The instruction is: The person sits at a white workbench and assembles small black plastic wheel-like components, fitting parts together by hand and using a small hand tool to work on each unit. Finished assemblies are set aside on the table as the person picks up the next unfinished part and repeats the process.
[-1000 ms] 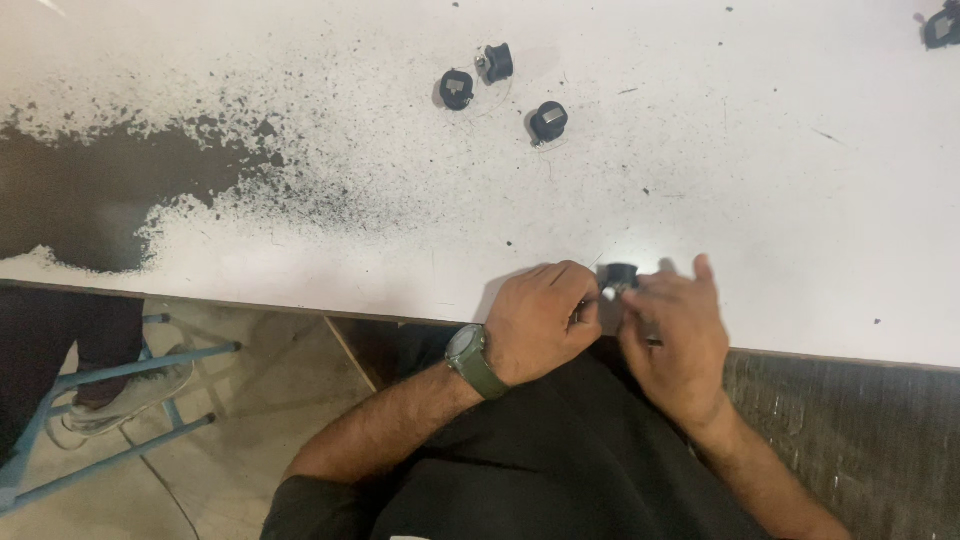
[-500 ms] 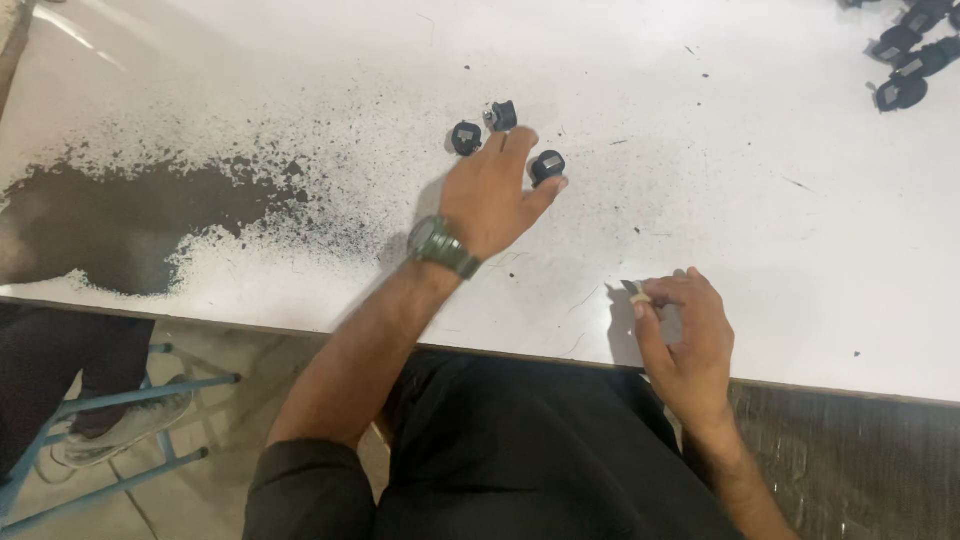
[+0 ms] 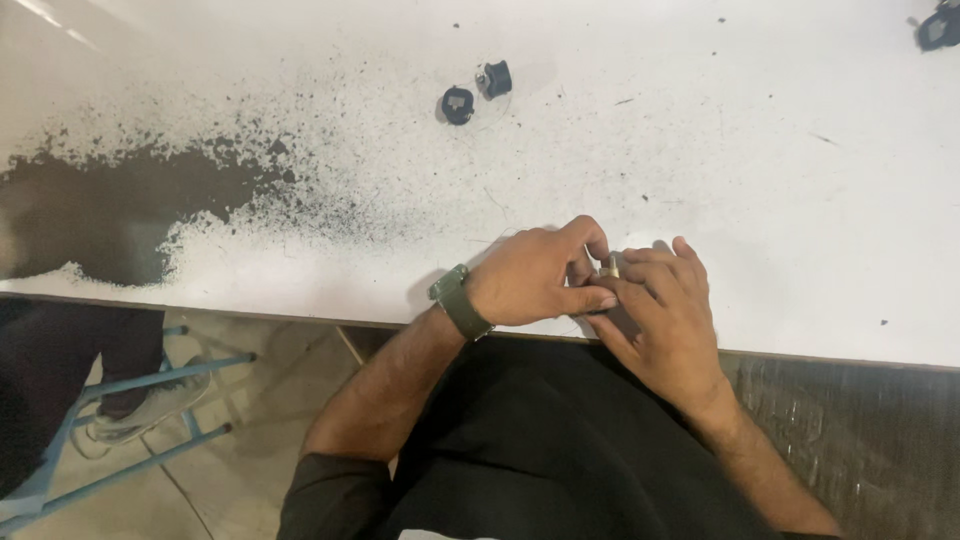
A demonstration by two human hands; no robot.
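Your left hand (image 3: 535, 275) and right hand (image 3: 655, 310) meet at the near edge of the white table (image 3: 780, 180). Both pinch one small metal piece (image 3: 611, 267) between their fingertips — most of it is hidden. Two small black parts (image 3: 476, 92) lie far from you on the table, just right of the dark powder patch (image 3: 120, 215) — nothing touches them.

- You work at a white worktop (image 3: 780, 180), its left edge worn into a dark, speckled patch (image 3: 110, 215).
- Below its near edge you see pale floor (image 3: 250, 400) and blue metal stool legs (image 3: 120, 440).
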